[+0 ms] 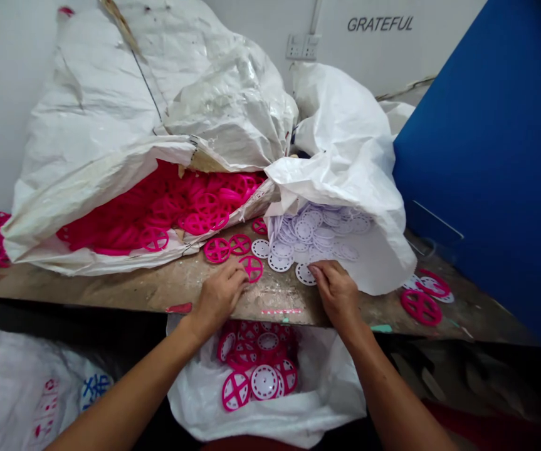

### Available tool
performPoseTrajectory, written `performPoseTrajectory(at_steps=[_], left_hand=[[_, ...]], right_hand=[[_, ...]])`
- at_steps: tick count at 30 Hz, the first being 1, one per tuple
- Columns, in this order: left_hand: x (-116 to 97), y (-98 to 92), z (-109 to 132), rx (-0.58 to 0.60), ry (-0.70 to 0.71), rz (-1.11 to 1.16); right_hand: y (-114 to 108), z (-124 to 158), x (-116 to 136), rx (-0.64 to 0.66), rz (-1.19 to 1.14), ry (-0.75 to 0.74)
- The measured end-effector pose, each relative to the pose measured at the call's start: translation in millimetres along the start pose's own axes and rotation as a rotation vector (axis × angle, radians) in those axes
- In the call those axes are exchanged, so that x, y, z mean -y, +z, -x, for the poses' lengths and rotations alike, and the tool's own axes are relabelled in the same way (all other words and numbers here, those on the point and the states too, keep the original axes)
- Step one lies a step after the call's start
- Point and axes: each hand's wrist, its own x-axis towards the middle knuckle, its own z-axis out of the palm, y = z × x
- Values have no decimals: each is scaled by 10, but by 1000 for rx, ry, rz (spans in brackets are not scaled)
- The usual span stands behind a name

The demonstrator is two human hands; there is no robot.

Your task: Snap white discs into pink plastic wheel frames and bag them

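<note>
Both hands are down on loose parts over a scarred wooden bench [167, 282]. Left hand [218, 299] half-curled, fingertips on the edge of a magenta four-spoke plastic wheel [252, 268]; might be gripping it, but the fingers hide the contact, so cannot tell. Right hand [338, 293] has fingers bunched, tips just beside a white scalloped disc [306, 274], no clear hold. Thin, flat, rigid parts like these probably lift best pinched at the rim, one at a time. Ahead of the left hand, more magenta wheels lie on the wood, with a heap in a woven white sack [110, 150]. Ahead of the right hand, white discs pile in a second sack [345, 125]. Below and between the hands, an open sack [261, 426] holds mixed magenta and white wheels.
</note>
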Motion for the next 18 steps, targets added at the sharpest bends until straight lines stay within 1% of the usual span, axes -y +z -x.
performPoseTrajectory(at_steps=[2, 4, 5, 6, 7, 8, 9, 10, 12, 13, 14, 16, 17, 18], left_hand=[[-157, 3, 155, 2, 61, 73], [-319, 3, 289, -24, 102, 147], [-393, 1, 344, -47, 91, 205], [-457, -3, 389, -76, 45, 287], [-510, -8, 424, -109, -47, 402], [-550, -14, 448, -130, -175, 550], [-578, -21, 461, -124, -330, 727], [-594, -29, 464, -88, -490, 913], [-600, -52, 453, 31, -755, 1237], [-595, -68, 445, 73, -851, 1342], [-588, -86, 437, 82, -924, 1408], [-577, -125, 432, 27, -1013, 1470], [-575, -142, 434, -2, -1037, 1486], [-575, -156, 440, -20, -1051, 1498]], right_hand=[[2, 44, 174, 90, -199, 70], [30, 108, 382, 247, -447, 171], [48, 147, 484, 323, -589, 233], [65, 189, 577, 383, -730, 297], [79, 233, 657, 423, -854, 354], [88, 277, 720, 444, -952, 393], [90, 316, 764, 455, -1009, 408], [84, 348, 787, 471, -1023, 398], [46, 366, 759, 494, -918, 308], [16, 345, 704, 479, -807, 243], [-20, 303, 622, 437, -667, 181], [-96, 170, 384, 285, -354, 93], [-129, 91, 240, 208, -204, 66], [-156, 14, 90, 158, -67, 42]])
